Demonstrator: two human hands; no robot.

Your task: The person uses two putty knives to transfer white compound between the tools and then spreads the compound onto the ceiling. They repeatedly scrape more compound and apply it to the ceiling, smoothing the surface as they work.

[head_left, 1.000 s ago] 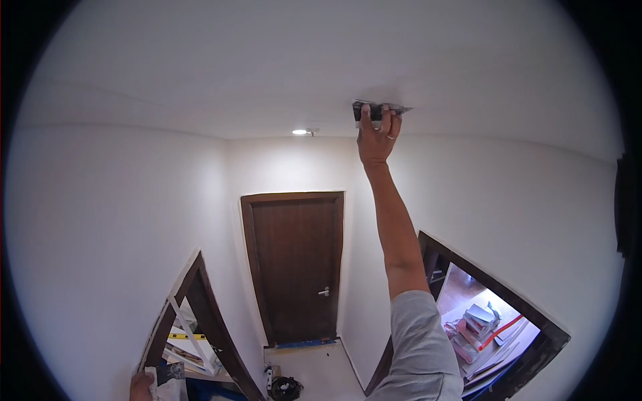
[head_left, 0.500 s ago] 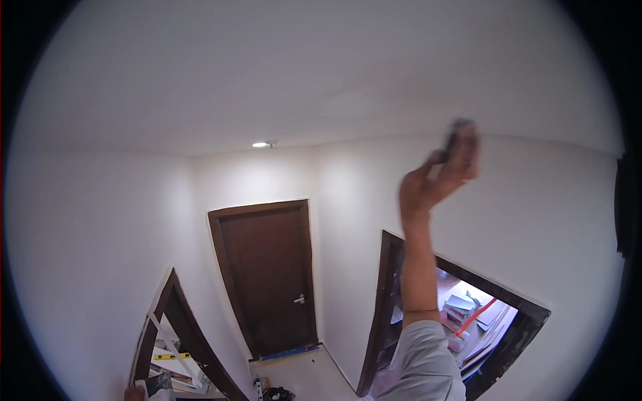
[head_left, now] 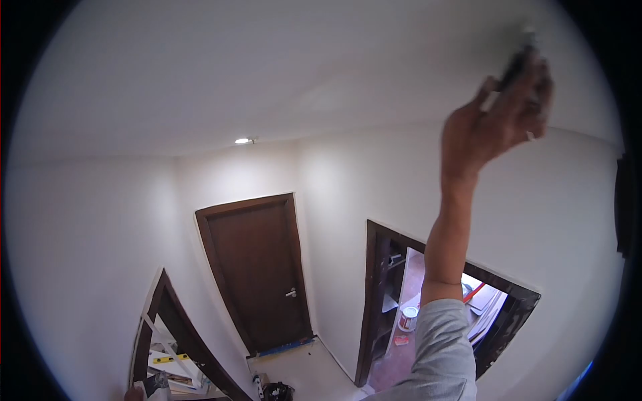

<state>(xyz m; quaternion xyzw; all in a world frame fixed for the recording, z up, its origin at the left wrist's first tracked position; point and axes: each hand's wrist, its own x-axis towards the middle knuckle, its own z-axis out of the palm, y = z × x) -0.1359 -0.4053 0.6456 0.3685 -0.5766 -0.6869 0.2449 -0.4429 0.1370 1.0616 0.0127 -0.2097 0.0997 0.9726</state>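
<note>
1. State of hands: the right hand (head_left: 498, 123) is raised, holding a dark tool (head_left: 516, 69) between thumb and fingers. The left hand (head_left: 135, 394) is low at the picture's edge, beside a grey piece (head_left: 158, 383); whether it grips the piece cannot be told.
2. Risk, dropped tool: the tool could slip from the right hand. Probable cause: a weakening pinch with the arm stretched overhead.
3. Risk, marked ceiling: the tool could score the ceiling (head_left: 287, 73) above the right hand. Probable cause: a tilted tool with one corner pressed in.
4. Risk, knocked wall: the tool or knuckles could strike the wall (head_left: 338, 180) below the right hand. Probable cause: overreach near the ceiling line.
5. Risk, bumped frame: the grey piece could catch the frame (head_left: 177, 307) near the left hand. Probable cause: attention fixed on the raised hand. Depth there is uncertain.
6. Visibility limits: blur hides the tool's working edge, so contact with the ceiling cannot be confirmed. The fingers cover part of the tool. The picture's lower edge cuts off most of the left hand.
</note>
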